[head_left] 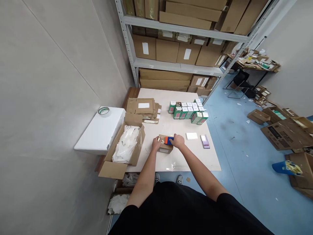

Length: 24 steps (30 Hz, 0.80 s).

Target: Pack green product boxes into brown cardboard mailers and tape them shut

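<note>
A small brown cardboard box (165, 147) sits on the white table (186, 160) in front of me. My left hand (156, 143) rests against the box's left side, fingers curled on it. My right hand (177, 141) is closed on an orange and blue tool (168, 140), probably a tape dispenser, pressed on the box's top. A white card (191, 136) and a blurred purple-white item (204, 141) lie just right of the box.
An open carton of white plastic bags (126, 145) stands at the table's left edge, next to a white bin with a tape roll (103, 111). Flattened cardboard (144, 109) and several green-white boxes (188, 111) lie further back. Shelves of cartons (176, 49) stand behind; loose boxes (281, 130) litter the blue floor.
</note>
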### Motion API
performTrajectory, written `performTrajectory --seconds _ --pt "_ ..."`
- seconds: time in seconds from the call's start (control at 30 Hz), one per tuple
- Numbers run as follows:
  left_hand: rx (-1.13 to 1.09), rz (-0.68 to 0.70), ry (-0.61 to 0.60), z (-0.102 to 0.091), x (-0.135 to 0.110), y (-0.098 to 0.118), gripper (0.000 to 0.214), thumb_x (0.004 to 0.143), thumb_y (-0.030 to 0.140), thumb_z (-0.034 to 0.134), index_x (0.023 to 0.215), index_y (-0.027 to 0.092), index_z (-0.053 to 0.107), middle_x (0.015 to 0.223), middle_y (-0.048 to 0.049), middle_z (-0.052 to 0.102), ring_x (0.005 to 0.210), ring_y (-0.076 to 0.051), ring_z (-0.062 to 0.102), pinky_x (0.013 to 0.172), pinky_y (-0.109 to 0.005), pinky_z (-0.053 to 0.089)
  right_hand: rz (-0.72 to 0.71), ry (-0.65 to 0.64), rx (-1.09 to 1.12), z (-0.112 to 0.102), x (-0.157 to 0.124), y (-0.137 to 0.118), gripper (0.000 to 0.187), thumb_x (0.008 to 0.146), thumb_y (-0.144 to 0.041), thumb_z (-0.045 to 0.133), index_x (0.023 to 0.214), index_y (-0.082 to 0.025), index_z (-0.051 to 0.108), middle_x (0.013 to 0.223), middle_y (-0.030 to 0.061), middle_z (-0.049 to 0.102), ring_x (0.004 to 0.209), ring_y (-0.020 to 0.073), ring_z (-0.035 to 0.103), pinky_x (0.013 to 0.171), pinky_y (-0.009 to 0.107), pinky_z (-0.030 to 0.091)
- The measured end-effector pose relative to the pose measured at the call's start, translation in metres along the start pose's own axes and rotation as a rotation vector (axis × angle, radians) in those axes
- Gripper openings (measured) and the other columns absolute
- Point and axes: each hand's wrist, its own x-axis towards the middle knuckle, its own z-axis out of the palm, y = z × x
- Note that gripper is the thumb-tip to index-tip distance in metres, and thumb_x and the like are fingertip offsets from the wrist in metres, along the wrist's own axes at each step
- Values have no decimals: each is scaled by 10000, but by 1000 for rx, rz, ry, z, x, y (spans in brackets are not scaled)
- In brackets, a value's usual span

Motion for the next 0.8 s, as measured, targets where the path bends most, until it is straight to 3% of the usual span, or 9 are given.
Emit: performTrajectory --seconds 0.23,0.47,0.6,0.8 --pt "-16 -34 -92 1 1 10 472 1035 515 437 1269 181 675 1232 -118 757 1085 -241 721 938 -332 540 31 -61 72 -2 10 18 387 948 -498 614 1168 -184 666 1195 151 734 1107 282 702 839 319 505" --pt "119 -67 -29 14 0 22 537 1029 554 407 1346 186 635 1314 -151 717 1204 -304 671 1003 -387 497 38 -49 47 -6 19 49 496 946 -610 601 1149 -165 684 1161 169 746 1108 294 700 889 342 487" --pt "124 -55 -67 41 -11 29 522 1029 552 409 1334 206 653 1317 -135 718 1206 -298 670 1007 -377 490 37 -28 106 -4 18 78 476 926 -614 629 1129 -190 705 1144 143 752 1083 271 706 814 295 490" --pt "103 -43 -96 109 -39 42 552 1037 582 373 1353 218 644 1299 -117 730 1186 -280 681 985 -353 502 107 -19 106 -6 6 133 474 906 -617 652 1085 -184 723 1113 154 754 1034 276 712 752 283 486"
